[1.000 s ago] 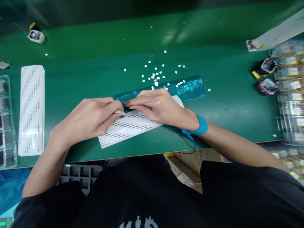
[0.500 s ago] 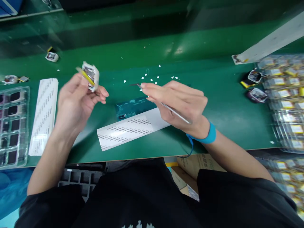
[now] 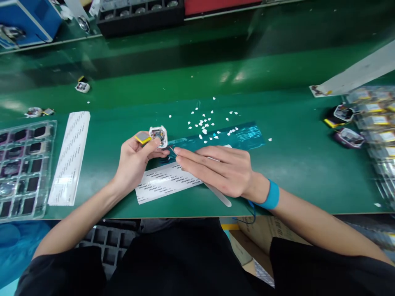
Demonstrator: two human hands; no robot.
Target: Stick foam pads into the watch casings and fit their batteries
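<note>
My left hand (image 3: 135,160) grips a small white device case (image 3: 163,136), its open side with electronic parts facing up, and a yellow-edged battery (image 3: 142,137) hangs out to its left. My right hand (image 3: 220,168) is closed around metal tweezers (image 3: 219,195), whose tips point at the case from just right of it. Beneath both hands lie a printed white sheet (image 3: 157,185) and a blue film strip (image 3: 253,133). Several small white pieces (image 3: 204,131) are scattered beyond my right hand.
On the left are a clear tray (image 3: 46,172), another white strip (image 3: 70,158) and loose cases (image 3: 82,86). Two dark cases (image 3: 348,137) sit at the right by stacked trays (image 3: 384,135). A white post (image 3: 354,68) slants at the right; a black tray (image 3: 138,20) is at the back.
My left hand has brought the case rightward and lower, turning its open side up. The tweezers in my right hand now point close to the case. The view has shifted, showing more of the back.
</note>
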